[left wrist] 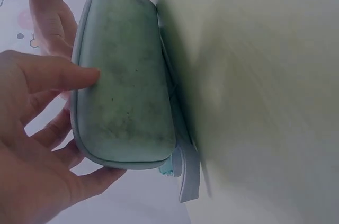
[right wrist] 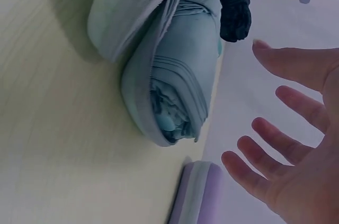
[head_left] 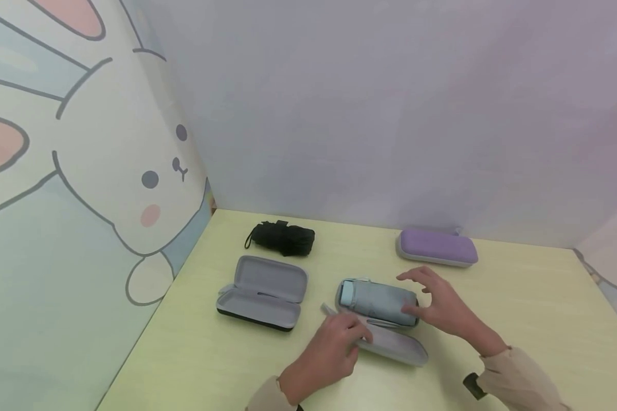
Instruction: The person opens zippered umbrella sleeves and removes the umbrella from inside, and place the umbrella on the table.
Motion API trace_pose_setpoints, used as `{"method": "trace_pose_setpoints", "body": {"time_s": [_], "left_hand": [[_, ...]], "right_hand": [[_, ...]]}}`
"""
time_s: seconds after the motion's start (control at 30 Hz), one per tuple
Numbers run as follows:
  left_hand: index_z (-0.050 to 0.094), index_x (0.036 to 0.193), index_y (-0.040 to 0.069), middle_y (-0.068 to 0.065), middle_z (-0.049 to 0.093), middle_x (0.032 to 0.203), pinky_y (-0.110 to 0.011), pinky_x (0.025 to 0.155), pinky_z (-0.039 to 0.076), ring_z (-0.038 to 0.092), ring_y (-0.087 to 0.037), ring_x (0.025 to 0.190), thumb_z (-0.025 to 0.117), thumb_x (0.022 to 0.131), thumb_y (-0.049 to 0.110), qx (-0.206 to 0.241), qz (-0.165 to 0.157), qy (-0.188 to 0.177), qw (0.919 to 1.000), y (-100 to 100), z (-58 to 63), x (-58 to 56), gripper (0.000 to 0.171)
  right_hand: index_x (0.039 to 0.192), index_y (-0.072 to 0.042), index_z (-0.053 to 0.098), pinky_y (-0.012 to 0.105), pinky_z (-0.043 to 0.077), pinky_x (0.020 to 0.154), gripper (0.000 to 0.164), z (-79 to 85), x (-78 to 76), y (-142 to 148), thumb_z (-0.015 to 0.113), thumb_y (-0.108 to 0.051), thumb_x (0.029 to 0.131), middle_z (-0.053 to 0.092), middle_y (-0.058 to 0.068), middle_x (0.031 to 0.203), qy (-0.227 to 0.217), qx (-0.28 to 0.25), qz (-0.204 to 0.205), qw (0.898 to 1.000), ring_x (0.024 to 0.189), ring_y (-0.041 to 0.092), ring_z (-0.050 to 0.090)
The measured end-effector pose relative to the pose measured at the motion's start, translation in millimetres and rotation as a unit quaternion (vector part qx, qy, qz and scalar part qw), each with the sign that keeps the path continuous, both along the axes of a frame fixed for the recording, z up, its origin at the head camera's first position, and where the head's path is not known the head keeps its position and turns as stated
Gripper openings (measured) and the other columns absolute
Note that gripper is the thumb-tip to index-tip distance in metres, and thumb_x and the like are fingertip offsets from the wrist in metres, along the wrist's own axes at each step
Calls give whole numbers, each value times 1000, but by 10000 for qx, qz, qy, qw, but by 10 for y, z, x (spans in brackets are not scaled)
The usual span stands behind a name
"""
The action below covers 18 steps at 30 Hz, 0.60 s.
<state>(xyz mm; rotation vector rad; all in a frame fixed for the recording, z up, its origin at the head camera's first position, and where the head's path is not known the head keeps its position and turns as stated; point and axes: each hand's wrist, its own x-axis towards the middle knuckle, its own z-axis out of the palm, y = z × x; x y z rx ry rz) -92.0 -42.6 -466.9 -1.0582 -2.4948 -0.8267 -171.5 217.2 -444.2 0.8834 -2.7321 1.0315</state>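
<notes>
A folded light-blue umbrella (head_left: 383, 302) lies in the base of a pale grey-green hard case, which stands open at the table's middle right. My left hand (head_left: 333, 349) pinches the edge of the case's lid (head_left: 398, 346). In the left wrist view, the thumb presses the lid's scuffed outer face (left wrist: 127, 75) and the other fingers go behind it. My right hand (head_left: 439, 305) is spread at the umbrella's right end. The right wrist view has its fingers parted, apart from the umbrella (right wrist: 188, 49), with nothing held.
To the left lies another opened case (head_left: 269, 311) with a grey lining. Behind it is a folded black umbrella (head_left: 285, 238) with a wrist loop. A closed purple case (head_left: 437, 246) lies at the back right, close to the wall (head_left: 339, 114).
</notes>
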Motion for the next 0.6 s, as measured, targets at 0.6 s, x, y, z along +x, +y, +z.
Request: {"method": "trace_pose_setpoints", "body": {"time_s": [0.6], "left_hand": [[67,82,21,11,55,81,-27,79,44,52,-2,83,63,67,-8,333,148,-290,9989,10,-144,110,33]], "right_hand": [[116,-2,59,37,51,73,65,-462,-27,93,89,-11,59,62,5,110,-397,164,-211,9989,90,18,58]]}}
